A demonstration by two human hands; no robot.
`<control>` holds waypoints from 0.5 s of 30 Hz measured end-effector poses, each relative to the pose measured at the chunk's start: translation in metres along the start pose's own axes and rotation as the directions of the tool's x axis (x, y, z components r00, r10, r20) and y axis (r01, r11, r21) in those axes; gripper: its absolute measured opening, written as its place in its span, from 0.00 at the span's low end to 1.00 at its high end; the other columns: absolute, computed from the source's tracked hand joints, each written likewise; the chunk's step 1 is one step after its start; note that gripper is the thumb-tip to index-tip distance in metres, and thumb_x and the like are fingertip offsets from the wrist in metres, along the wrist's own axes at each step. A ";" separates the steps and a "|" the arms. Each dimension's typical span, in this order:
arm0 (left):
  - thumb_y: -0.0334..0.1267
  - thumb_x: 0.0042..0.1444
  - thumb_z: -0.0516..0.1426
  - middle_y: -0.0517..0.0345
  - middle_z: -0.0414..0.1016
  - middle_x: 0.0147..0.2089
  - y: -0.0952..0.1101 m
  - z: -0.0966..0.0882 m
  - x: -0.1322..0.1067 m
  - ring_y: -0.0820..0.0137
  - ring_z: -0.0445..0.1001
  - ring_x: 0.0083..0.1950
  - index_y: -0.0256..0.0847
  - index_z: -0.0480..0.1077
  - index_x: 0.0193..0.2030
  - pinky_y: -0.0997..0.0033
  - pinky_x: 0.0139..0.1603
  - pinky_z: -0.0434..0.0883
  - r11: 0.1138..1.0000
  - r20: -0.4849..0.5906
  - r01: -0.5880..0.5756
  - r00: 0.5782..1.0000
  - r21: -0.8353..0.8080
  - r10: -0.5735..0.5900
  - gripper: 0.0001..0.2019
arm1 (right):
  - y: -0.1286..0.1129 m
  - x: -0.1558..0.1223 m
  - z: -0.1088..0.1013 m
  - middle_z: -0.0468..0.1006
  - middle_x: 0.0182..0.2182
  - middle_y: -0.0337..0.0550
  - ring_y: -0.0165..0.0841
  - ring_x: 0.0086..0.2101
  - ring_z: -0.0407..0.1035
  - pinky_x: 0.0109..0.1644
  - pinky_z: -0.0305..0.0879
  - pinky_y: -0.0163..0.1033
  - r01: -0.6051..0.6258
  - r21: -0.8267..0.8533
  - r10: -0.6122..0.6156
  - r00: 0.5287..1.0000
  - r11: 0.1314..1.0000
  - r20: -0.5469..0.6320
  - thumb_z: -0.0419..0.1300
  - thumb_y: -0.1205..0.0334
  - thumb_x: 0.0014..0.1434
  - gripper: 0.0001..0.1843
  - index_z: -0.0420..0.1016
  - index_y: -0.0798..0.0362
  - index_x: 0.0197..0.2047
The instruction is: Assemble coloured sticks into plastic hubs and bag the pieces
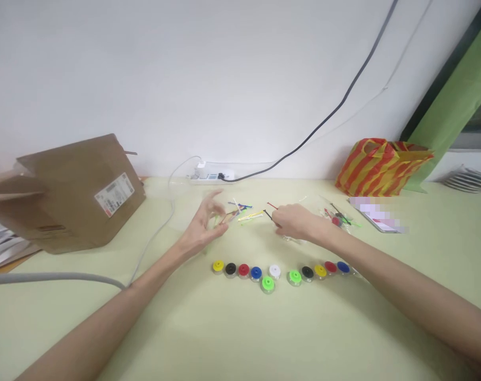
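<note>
My left hand (203, 222) hovers at the middle of the table with its fingers apart, beside a loose pile of thin coloured plastic sticks (250, 216). Some of those sticks lie behind its fingertips, and none is plainly gripped. My right hand (293, 219) is closed. A thin red stick (272, 206) and a thin black stick (268, 214) poke out from its fingers. Nearer me stands a row of small round clear pieces with coloured tops, among them a yellow one (218, 266), a white one (274, 271) and a bright green one (268, 284).
A cardboard box (77, 196) stands at the left. Against the wall lies a power strip (212, 177) with a dark cable (303, 140). A striped bag (377, 169) sits at the back right, near a flat card (377, 214). More small parts (337, 218) lie beyond my right forearm.
</note>
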State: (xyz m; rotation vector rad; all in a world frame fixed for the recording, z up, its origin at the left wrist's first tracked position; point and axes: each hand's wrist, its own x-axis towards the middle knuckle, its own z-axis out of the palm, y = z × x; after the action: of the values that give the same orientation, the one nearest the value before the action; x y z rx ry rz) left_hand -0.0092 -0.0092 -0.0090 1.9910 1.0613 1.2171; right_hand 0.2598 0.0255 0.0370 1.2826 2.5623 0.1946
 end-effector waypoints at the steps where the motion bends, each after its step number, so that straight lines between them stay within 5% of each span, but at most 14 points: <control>1: 0.44 0.58 0.64 0.58 0.67 0.45 0.000 0.001 -0.001 0.64 0.69 0.52 0.54 0.50 0.73 0.52 0.66 0.63 1.000 0.003 -0.010 1.000 0.006 0.010 0.40 | -0.001 0.001 0.000 0.81 0.33 0.52 0.39 0.34 0.75 0.30 0.53 0.38 0.011 0.027 -0.011 1.000 1.000 -0.005 0.57 0.71 0.60 0.09 0.80 0.58 0.38; 4: 0.43 0.56 0.65 0.57 0.65 0.47 0.000 0.006 -0.002 0.65 0.68 0.52 0.54 0.48 0.74 0.54 0.64 0.64 0.999 -0.021 -0.043 0.999 -0.018 0.043 0.42 | 0.003 -0.004 -0.008 0.79 0.29 0.46 0.34 0.29 0.70 0.29 0.52 0.38 0.069 0.226 -0.045 0.993 0.972 -0.108 0.56 0.69 0.60 0.09 0.77 0.55 0.32; 7: 0.43 0.55 0.66 0.56 0.65 0.48 -0.002 0.008 -0.002 0.64 0.67 0.52 0.54 0.50 0.73 0.53 0.65 0.64 0.996 -0.044 -0.071 0.997 -0.046 0.069 0.42 | 0.008 -0.017 -0.026 0.77 0.27 0.41 0.30 0.27 0.67 0.29 0.55 0.36 0.193 0.488 -0.036 0.949 0.851 -0.312 0.58 0.63 0.63 0.10 0.76 0.54 0.31; 13: 0.40 0.54 0.66 0.58 0.66 0.47 -0.005 0.009 -0.003 0.64 0.67 0.56 0.54 0.48 0.73 0.51 0.71 0.58 0.997 -0.014 -0.075 0.997 -0.009 0.075 0.44 | -0.011 -0.044 -0.050 0.78 0.28 0.40 0.29 0.29 0.71 0.32 0.65 0.34 0.517 0.649 0.228 0.656 0.558 -0.719 0.60 0.59 0.66 0.10 0.78 0.54 0.36; 15: 0.40 0.55 0.65 0.58 0.67 0.46 -0.004 0.009 -0.003 0.64 0.68 0.55 0.52 0.47 0.74 0.53 0.69 0.59 0.997 0.002 -0.080 0.997 0.002 0.080 0.44 | -0.020 -0.043 -0.047 0.79 0.29 0.39 0.29 0.29 0.72 0.31 0.67 0.33 0.559 0.648 0.223 0.643 0.517 -0.733 0.61 0.59 0.66 0.09 0.79 0.54 0.38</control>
State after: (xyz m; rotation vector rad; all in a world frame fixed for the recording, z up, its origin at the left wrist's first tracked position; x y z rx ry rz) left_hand -0.0029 -0.0101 -0.0175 2.0538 0.9903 1.2551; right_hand 0.2548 -0.0207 0.0847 1.2992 3.7727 -0.9523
